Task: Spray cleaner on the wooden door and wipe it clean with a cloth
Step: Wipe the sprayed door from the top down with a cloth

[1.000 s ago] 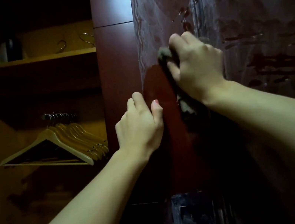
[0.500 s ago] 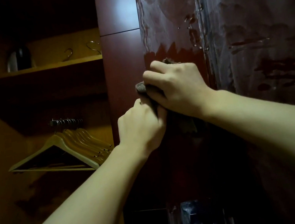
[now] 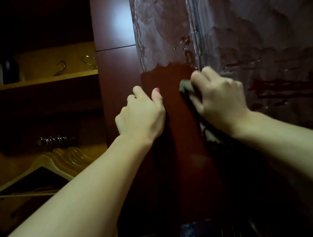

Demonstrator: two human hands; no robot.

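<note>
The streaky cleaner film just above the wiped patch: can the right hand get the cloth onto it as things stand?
Probably yes. The right hand grips the cloth against the door just below the film, with nothing between them. The left hand sits off to the side.

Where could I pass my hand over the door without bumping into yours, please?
Free: the filmy strip of door above the wiped dark band, and the hazy panel right of the right hand. Crowded: the dark band between the left hand on the door edge and the cloth.
</note>
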